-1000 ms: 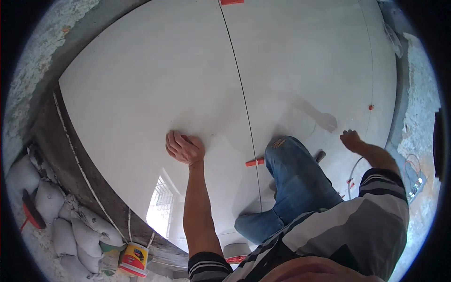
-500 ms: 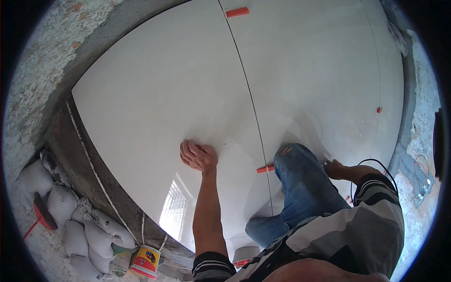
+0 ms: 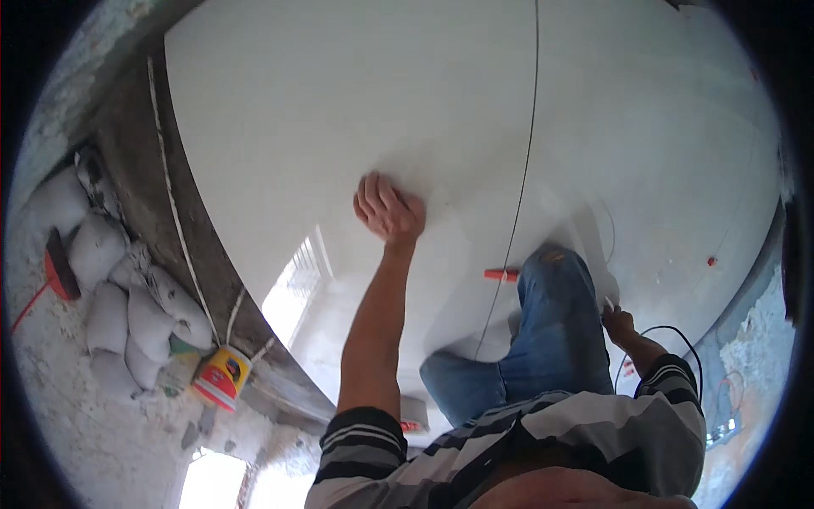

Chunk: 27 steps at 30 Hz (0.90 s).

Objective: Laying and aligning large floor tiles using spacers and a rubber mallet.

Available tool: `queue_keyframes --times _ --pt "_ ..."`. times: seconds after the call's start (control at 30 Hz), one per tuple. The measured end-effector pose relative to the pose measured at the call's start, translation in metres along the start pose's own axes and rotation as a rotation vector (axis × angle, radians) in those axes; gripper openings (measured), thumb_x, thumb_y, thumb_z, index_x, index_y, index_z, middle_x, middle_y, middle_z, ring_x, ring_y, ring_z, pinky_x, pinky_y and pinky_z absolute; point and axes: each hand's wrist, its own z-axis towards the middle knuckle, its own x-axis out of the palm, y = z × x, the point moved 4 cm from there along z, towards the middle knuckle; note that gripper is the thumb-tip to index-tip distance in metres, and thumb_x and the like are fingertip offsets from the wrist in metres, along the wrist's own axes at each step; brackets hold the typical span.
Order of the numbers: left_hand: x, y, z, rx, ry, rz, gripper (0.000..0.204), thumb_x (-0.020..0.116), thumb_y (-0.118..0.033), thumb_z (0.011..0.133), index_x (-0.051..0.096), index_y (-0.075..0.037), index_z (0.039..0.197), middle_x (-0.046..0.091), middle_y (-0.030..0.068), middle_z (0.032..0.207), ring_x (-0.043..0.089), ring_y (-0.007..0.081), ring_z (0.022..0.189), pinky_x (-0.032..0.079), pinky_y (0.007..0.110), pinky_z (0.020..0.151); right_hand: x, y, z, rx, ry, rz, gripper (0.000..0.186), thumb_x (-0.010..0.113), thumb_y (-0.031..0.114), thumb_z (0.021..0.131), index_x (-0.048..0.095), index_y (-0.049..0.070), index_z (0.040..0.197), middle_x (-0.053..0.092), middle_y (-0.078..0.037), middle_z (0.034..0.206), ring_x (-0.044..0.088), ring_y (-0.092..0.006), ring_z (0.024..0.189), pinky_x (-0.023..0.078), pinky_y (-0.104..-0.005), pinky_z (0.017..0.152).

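My left hand [image 3: 390, 209] is on the large pale glossy tile [image 3: 339, 110], left of the dark seam [image 3: 527, 140]. Its fingers are curled and pressed together; whatever may be under them is hidden. Low on the right, beside my bent knee, my right hand [image 3: 619, 322] is closed around something with a small pale tip [image 3: 608, 302]; the rest is hidden by the fingers. Across the seam, against my jeans [image 3: 560, 314], lies a red wedge [image 3: 500, 275]. A black cord [image 3: 678, 329] loops around my right forearm.
Filled pale sacks [image 3: 127, 305] are piled at the left, with a red-and-black broom-like tool [image 3: 61, 267] beside them. A yellow-and-red bucket [image 3: 222, 377] stands near the tile's edge. A small red piece [image 3: 711, 261] rests at the right. Rough wall [image 3: 750, 339] borders the right side.
The view has turned, and the far red wedge has left it. My left hand has slid farther forward over the tile. My right hand stays beside my knee, its pale tip now plainer.
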Motion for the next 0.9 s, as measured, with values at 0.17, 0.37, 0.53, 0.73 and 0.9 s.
queue_keyframes --times 0.17,0.37,0.53,0.73,0.9 --pt "0.008 0.006 -0.004 -0.001 -0.033 0.051 0.037 0.048 -0.014 0.075 0.055 0.000 0.109 0.056 0.0157 0.115 0.052 0.0338 0.109 0.036 0.048 0.095 0.034 -0.013 0.013 -0.067 -0.043 0.299 0.033 0.054 0.019 0.086 0.052 0.002 0.113 0.064 -0.022 0.100 0.061 -0.0398 0.097 0.050 -0.0490 0.079" --pt "0.001 0.013 -0.010 0.015 -0.068 0.031 0.038 0.052 -0.018 0.071 0.058 -0.002 0.104 0.056 0.0142 0.113 0.052 0.0321 0.108 0.036 0.048 0.094 0.043 0.005 0.045 0.012 0.362 1.613 0.030 0.058 0.021 0.087 0.063 -0.002 0.105 0.066 -0.023 0.102 0.065 -0.0338 0.088 0.052 -0.0397 0.075" --pt "0.009 -0.001 -0.002 -0.042 -0.023 -0.056 0.037 0.050 -0.017 0.084 0.052 0.001 0.116 0.053 0.0216 0.122 0.049 0.0371 0.116 0.034 0.054 0.099 0.027 -0.040 0.075 -0.099 0.139 1.409 0.026 0.056 0.019 0.090 0.063 -0.001 0.103 0.067 -0.016 0.096 0.065 -0.0253 0.083 0.051 -0.0366 0.073" --pt "0.005 0.016 -0.011 -0.126 -0.146 -0.301 0.037 0.047 -0.016 0.085 0.052 0.001 0.118 0.053 0.0217 0.123 0.049 0.0378 0.116 0.033 0.055 0.099 -0.198 -0.003 0.036 0.031 -0.419 0.950 0.024 0.058 0.024 0.092 0.062 0.001 0.097 0.064 -0.008 0.083 0.060 -0.0153 0.075 0.049 -0.0316 0.068" --pt "0.009 0.012 -0.013 -0.044 -0.069 -0.069 0.039 0.053 -0.018 0.070 0.058 -0.005 0.106 0.056 0.0122 0.114 0.052 0.0313 0.110 0.037 0.050 0.093 -0.185 0.307 -0.016 -1.070 -0.052 -0.119 0.017 0.063 0.015 0.074 0.062 0.003 0.086 0.062 -0.016 0.092 0.063 -0.0310 0.084 0.052 -0.0407 0.070"
